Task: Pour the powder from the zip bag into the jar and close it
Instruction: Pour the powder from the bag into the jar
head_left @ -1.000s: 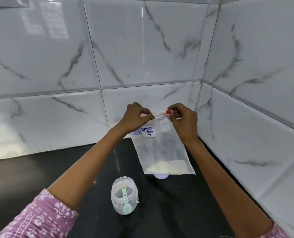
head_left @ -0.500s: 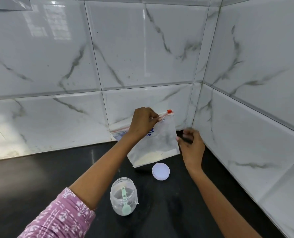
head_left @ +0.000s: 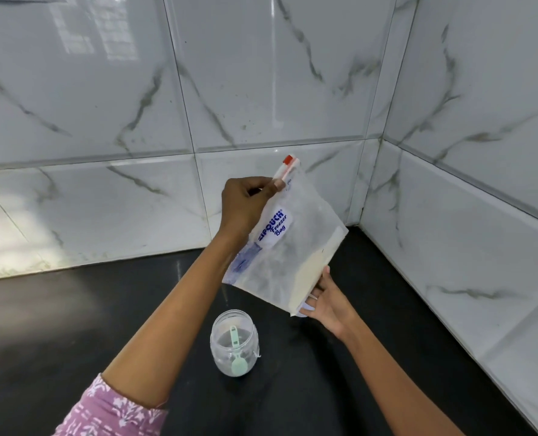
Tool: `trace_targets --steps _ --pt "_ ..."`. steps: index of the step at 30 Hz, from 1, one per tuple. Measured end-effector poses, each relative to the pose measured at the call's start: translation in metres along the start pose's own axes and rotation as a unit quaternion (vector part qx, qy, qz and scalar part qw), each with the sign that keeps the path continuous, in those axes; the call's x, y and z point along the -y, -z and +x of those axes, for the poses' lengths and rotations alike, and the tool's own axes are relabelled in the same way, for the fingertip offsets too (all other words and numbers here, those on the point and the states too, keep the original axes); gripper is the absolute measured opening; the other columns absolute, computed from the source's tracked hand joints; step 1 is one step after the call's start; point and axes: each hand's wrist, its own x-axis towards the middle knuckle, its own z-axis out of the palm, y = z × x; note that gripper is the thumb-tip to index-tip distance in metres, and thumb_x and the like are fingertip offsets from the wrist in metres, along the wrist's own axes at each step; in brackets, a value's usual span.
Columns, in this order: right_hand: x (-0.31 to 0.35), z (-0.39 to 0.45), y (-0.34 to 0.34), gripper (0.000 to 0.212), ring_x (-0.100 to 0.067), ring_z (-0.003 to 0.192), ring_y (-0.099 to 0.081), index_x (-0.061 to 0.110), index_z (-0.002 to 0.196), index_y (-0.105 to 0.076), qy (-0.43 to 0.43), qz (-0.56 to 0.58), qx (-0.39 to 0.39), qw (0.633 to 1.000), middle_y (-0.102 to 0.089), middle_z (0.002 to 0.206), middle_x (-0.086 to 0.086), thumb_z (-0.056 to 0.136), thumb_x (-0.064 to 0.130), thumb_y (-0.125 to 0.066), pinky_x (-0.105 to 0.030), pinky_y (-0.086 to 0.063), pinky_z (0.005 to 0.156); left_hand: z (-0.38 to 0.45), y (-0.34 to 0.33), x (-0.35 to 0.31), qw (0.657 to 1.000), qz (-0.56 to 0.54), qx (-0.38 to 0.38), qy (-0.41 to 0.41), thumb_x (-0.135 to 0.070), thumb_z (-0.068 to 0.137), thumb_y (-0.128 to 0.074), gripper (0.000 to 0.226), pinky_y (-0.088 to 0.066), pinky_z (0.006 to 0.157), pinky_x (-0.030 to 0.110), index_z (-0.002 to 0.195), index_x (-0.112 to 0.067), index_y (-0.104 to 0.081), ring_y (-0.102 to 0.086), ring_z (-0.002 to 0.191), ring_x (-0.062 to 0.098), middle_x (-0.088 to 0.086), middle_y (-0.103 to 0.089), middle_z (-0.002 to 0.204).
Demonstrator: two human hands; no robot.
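Below tilted zip bag (head_left: 288, 247), open jar (head_left: 233, 347).

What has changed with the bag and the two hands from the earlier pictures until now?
The right hand let go of the zip end and now supports the powder end of the zip bag from below. The left hand still pinches the top, and the bag has tilted sideways. The jar with the green scoop stayed open on the counter.

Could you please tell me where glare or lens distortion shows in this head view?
Head view: window glare on the wall tiles at upper left; a soft sheen on the black counter; grout lines bow from the wide-angle lens; the zip bag and jar stay sharp.
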Motion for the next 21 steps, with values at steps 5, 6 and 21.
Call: trace_targets --steps 5,6,21 --pt "0.006 0.0 -0.018 0.042 -0.026 0.085 -0.066 0.009 0.121 -0.059 0.013 0.063 0.056 0.996 -0.067 0.098 -0.013 0.091 0.038 -0.053 -0.044 -0.056 0.08 -0.004 0.026 -0.006 0.997 -0.054 -0.05 0.006 -0.025 0.08 -0.075 0.021 -0.046 0.063 0.028 0.093 -0.008 -0.076 -0.061 0.068 0.015 0.012 -0.074 0.081" --pt "0.008 0.001 -0.021 0.035 -0.025 0.092 -0.067 0.011 0.118 -0.06 0.022 0.068 0.066 0.995 -0.069 0.103 -0.012 0.092 0.034 -0.052 -0.044 -0.056 0.084 -0.005 0.033 -0.006 0.996 -0.057 -0.061 0.005 -0.025 0.08 -0.075 0.023 -0.048 0.064 0.028 0.094 -0.007 -0.076 -0.062 0.069 0.015 0.011 -0.074 0.081" --pt "0.025 -0.008 -0.038 0.012 -0.015 0.079 -0.07 0.008 0.101 -0.059 0.168 -0.064 0.096 0.979 -0.073 0.089 -0.003 0.089 0.009 -0.055 -0.029 -0.059 0.07 -0.064 0.108 0.039 0.98 -0.083 -0.171 0.061 -0.013 0.087 -0.065 0.007 -0.049 0.062 0.009 0.086 -0.014 -0.072 -0.067 0.067 -0.003 -0.015 -0.072 0.067"
